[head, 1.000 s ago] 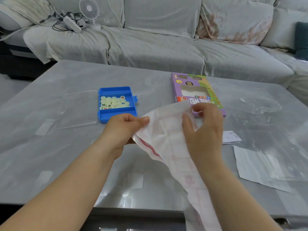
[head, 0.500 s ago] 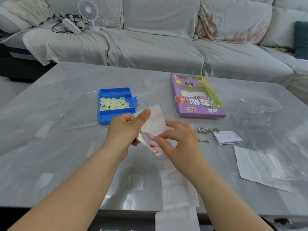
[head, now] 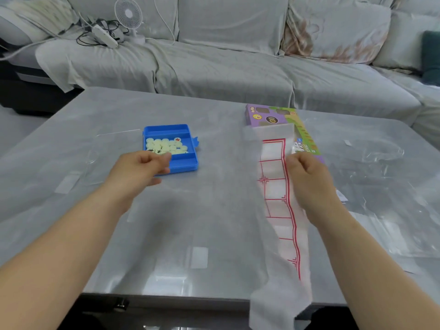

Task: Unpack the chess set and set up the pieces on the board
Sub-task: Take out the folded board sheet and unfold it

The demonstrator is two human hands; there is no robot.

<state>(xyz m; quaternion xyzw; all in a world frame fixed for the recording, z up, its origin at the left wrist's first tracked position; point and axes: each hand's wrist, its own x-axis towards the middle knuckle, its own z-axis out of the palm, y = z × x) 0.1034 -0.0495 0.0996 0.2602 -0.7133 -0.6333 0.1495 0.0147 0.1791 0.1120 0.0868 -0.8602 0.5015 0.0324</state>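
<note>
The white paper board (head: 275,189) with red grid lines hangs as a long folded strip from above the purple box down past the table's front edge. My right hand (head: 307,177) pinches its right edge near the top. My left hand (head: 140,167) hovers just in front of the blue tray (head: 184,166), fingers curled, holding nothing. The tray holds several cream round pieces (head: 166,146) in its middle compartment. The purple game box (head: 273,114) lies flat behind the paper, partly covered by it.
A clear plastic lid (head: 112,148) lies left of the tray. Crumpled clear wrap (head: 378,151) and white paper (head: 371,225) sit at the right. The grey table (head: 202,210) ends close to me. A sofa with a small fan (head: 128,14) and cables stands behind.
My left hand let go of the paper and moved left toward the blue tray. My right hand swung the paper to the right, and it unfolded into a long hanging strip.
</note>
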